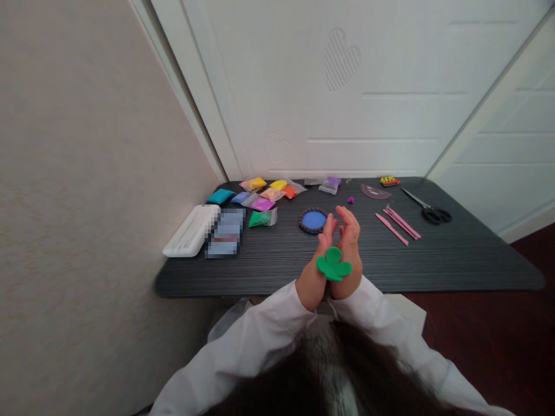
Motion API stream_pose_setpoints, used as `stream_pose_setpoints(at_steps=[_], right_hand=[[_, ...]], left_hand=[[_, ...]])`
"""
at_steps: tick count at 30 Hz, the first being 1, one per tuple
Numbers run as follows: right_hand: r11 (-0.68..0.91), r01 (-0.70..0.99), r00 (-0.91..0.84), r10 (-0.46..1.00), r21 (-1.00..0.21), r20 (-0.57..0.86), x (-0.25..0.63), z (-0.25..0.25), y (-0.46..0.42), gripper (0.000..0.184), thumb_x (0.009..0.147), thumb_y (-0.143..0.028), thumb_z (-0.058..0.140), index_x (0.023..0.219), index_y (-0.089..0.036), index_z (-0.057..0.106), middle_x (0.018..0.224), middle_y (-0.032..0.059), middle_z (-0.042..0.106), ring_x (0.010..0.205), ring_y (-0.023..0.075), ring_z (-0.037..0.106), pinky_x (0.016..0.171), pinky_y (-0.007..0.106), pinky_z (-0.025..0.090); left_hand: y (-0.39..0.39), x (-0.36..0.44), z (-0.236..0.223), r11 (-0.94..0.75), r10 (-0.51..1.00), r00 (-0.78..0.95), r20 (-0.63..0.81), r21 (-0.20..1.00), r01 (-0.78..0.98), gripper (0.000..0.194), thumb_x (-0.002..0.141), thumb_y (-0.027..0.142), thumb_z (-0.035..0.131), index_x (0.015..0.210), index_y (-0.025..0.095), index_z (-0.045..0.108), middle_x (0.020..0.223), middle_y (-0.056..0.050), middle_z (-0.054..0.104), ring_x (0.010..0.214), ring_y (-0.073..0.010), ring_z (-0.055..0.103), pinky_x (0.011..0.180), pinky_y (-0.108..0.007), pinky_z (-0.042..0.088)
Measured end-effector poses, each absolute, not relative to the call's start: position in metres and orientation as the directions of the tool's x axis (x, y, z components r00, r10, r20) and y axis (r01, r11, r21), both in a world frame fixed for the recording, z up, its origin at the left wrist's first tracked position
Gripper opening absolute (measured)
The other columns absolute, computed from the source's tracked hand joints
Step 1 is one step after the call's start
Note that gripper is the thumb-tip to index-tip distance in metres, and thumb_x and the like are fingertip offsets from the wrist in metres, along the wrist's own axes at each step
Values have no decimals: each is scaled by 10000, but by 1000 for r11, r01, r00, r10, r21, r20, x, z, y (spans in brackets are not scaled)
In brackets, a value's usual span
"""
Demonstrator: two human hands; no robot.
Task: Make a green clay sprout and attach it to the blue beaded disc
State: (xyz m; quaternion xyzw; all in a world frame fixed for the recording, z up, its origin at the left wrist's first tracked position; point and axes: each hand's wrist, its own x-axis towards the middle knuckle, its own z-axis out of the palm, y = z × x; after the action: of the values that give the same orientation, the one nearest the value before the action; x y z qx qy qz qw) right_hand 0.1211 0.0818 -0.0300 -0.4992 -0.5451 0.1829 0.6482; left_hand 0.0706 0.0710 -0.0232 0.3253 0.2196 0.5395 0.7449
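Both hands are held close together over the near edge of the table, fingers pointing away and the palms turned partly toward each other. A green lobed piece that looks like modelling clay, shaped like a flower, rests across the heels of my left hand and my right hand. The fingers of both are fairly straight; the two hands support the piece together. Just beyond my left fingertips lies a round blue disc with a dark beaded rim. Any contact between the palms beneath the flower is hidden.
Small bags of coloured clay lie at the back left, near a white case and a blurred packet. Pink tools and black-handled scissors are on the right. A purple bit lies behind my hands.
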Motion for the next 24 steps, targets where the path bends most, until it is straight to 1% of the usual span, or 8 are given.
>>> stream_pose_setpoints(at_steps=[3,5,8,13,15,18,21,24], right_hand=[[399,181,426,792,-899,437,123,-32,88,416,891,-300,93,1172,-210,387,1268,60,376,1198,131,319,1003,412,253],[390,153,420,806,-908,417,122,-32,88,427,891,-315,84,1162,-216,399,1261,55,381,1192,127,328,1005,407,251],[407,217,367,808,-887,460,117,-29,80,397,891,-302,136,1162,-195,406,1248,74,381,1183,138,333,999,399,267],[476,283,366,749,-833,553,105,-30,67,384,886,-295,160,1155,-176,407,1217,94,398,1164,149,348,984,400,291],[492,295,341,747,-819,571,103,-33,65,387,885,-300,160,1166,-177,395,1224,96,391,1169,155,340,987,407,284],[495,322,282,763,-807,581,102,-37,61,420,881,-342,137,1190,-191,379,1244,90,364,1191,164,310,997,425,262],[496,311,245,783,-811,572,99,-41,57,444,877,-373,123,1208,-204,364,1265,84,343,1203,172,293,999,442,256],[510,293,229,784,-809,577,97,-44,55,458,873,-393,118,1222,-207,351,1287,82,321,1220,179,271,1002,447,252]], left_hand=[[70,72,-27,175,956,291,31,738,-652,436,829,367,372,1260,324,325,1297,31,407,1275,-137,184,1043,-270,176],[69,71,-27,173,960,278,23,731,-660,432,829,350,377,1257,322,334,1284,27,425,1272,-135,193,1035,-257,191],[71,69,-21,185,957,289,23,719,-670,401,840,351,343,1239,321,368,1275,35,433,1264,-121,217,1030,-225,195],[77,66,-7,135,971,235,44,713,-688,417,880,338,166,1195,298,437,1318,65,372,1258,-65,216,1025,-167,163],[80,66,-6,112,977,209,50,708,-697,420,880,352,159,1219,295,400,1343,64,334,1257,-54,215,1025,-162,156],[87,66,-7,111,987,161,7,695,-710,438,876,380,159,1256,261,343,1349,19,332,1253,-71,232,1029,-194,165],[95,65,-9,130,991,125,-57,675,-726,449,870,403,173,1240,240,369,1318,-21,382,1233,-98,287,1029,-228,185],[102,64,-10,146,989,102,-105,647,-749,445,859,432,200,1189,245,433,1270,-28,440,1202,-110,343,1027,-248,204]])
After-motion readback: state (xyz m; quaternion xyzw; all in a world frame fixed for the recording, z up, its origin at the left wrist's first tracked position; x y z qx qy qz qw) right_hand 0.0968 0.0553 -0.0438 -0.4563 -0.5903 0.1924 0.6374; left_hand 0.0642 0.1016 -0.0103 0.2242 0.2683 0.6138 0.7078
